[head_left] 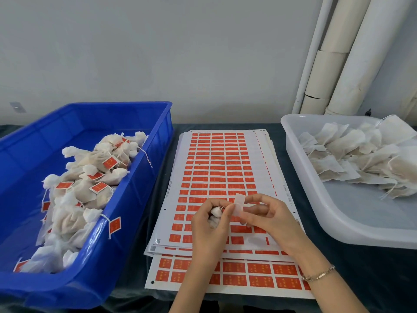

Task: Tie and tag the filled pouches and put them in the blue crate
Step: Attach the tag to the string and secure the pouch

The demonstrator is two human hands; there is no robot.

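1. The pouch (216, 213) sits low in the middle of the frame: a small white gauzy bundle, gathered at the neck, with a thin string showing at its top.
2. The left hand (208, 227) curls its fingers around the pouch and holds it above the label sheets (216, 163).
3. The right hand (272, 219) pinches a small label (238, 205) between thumb and forefinger, just beside the pouch's neck; only its pale side shows.
4. The label sheets lie stacked on the dark table (352, 276), printed with rows of red rectangles.
5. The blue crate (94, 251) fills the left of the frame and holds a heap of tied pouches (90, 175), white and bunched, each with a red tag on a string; one tag hangs over the crate's right rim.
6. The clear tub (320, 213) on the right holds flat untied pouches (352, 154), pale beige.
7. A bracelet (318, 275) circles the right wrist.
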